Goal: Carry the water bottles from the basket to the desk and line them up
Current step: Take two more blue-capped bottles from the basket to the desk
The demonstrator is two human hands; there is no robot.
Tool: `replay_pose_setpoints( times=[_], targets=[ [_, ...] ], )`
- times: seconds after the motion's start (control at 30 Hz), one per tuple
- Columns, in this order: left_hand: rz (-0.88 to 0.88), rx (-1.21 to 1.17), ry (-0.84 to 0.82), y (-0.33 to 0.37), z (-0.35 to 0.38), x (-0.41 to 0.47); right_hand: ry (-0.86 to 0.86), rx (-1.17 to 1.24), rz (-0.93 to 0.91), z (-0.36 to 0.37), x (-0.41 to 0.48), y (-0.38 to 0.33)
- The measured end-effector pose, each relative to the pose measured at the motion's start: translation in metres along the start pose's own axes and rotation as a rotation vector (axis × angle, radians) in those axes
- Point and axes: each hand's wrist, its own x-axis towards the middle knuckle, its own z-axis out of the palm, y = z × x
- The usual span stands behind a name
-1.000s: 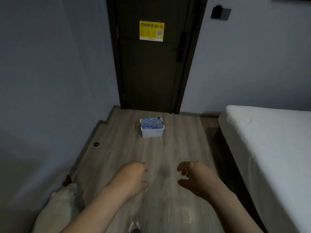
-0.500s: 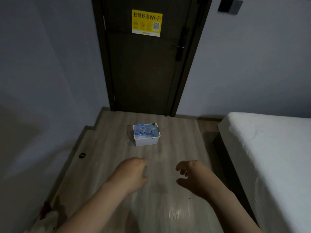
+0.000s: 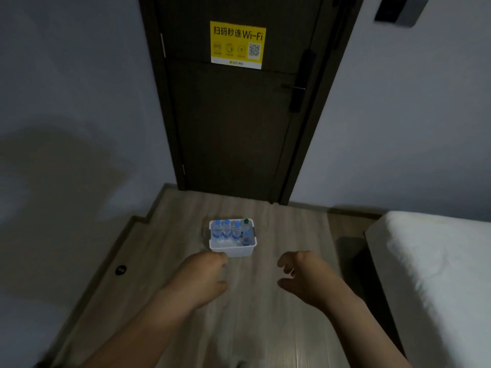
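hovering near the basket, the left hand and right hand are loosely curled, empty. the water bottles stand packed inside, on the floor by the edge at the door. pulling one could topple neighbours.

yellow sign "扫码秒连Wi-Fi", on door

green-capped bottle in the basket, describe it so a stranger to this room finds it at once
Start at the dark brown door with the yellow Wi-Fi sign; on the pale wood floor before it sits a white plastic basket of clear water bottles. The green-capped bottle stands in the basket's far right corner; every other cap there is blue.
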Motion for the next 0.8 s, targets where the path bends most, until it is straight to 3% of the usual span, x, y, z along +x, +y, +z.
replay_pose_setpoints(
  times=[0.4, 0.8],
  targets=[
    [-0.101, -0.136, -0.042, -0.022, -0.011, 0.119, -0.063, -0.044, -0.066, -0.045, 0.128, 0.034],
    [-0.063, -0.171, -0.023, -0.119, -0.058, 0.287, -0.125, -0.069, -0.05, -0.078, 0.308, -0.005]
  ],
)
